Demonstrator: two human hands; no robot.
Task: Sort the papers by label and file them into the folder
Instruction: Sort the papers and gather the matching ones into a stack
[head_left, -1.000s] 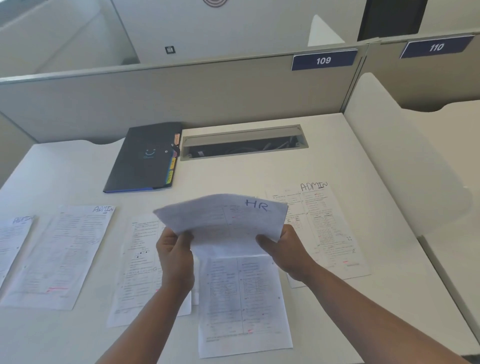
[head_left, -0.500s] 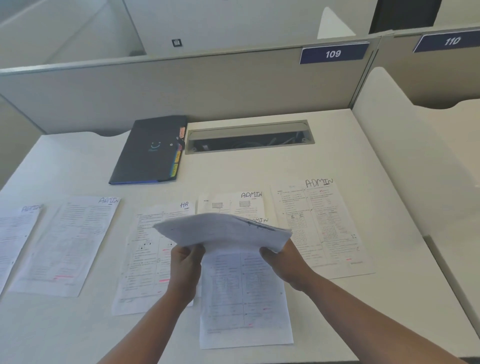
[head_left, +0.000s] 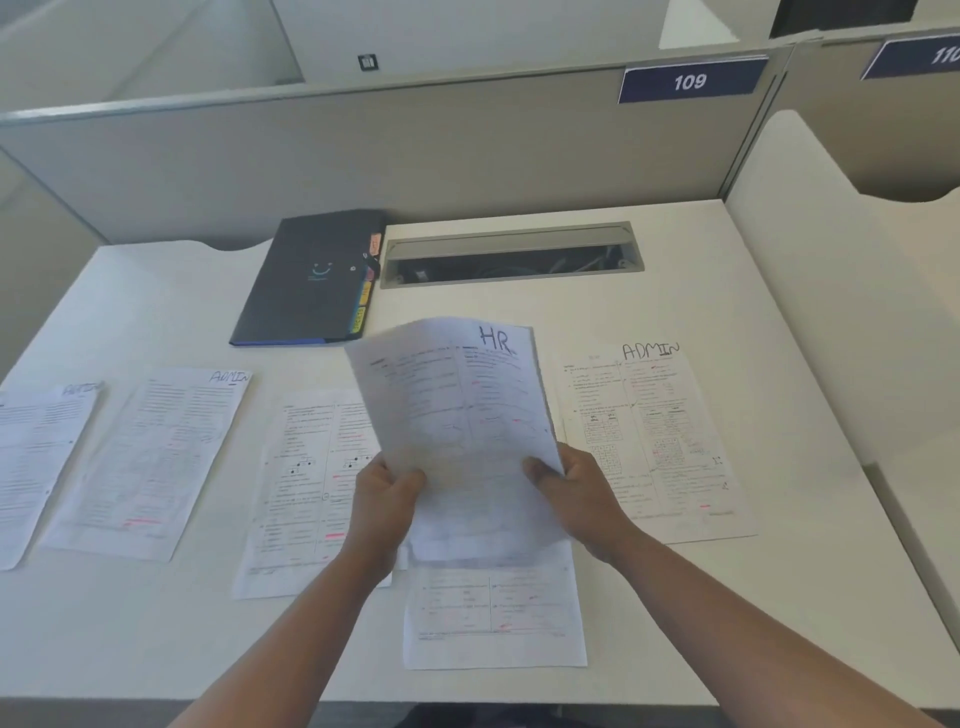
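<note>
Flat printed sheets lie in a row on the smooth white tabletop (head_left: 675, 312): at far left a partly cut-off sheet (head_left: 36, 462), then an ADMIN sheet (head_left: 156, 462), a third sheet (head_left: 306, 483), another low at centre (head_left: 493, 613), and an ADMIN sheet at right (head_left: 654, 436). Behind them a dark matte folder (head_left: 306, 280) with coloured tabs lies shut beside a grey cable slot (head_left: 511, 254), under grey partitions and a "109" plate (head_left: 691, 80). Left hand (head_left: 384, 499) and right hand (head_left: 576, 493) each hold in a pinching grip a lower edge of the raised HR paper (head_left: 462, 415), thumbs on top.
</note>
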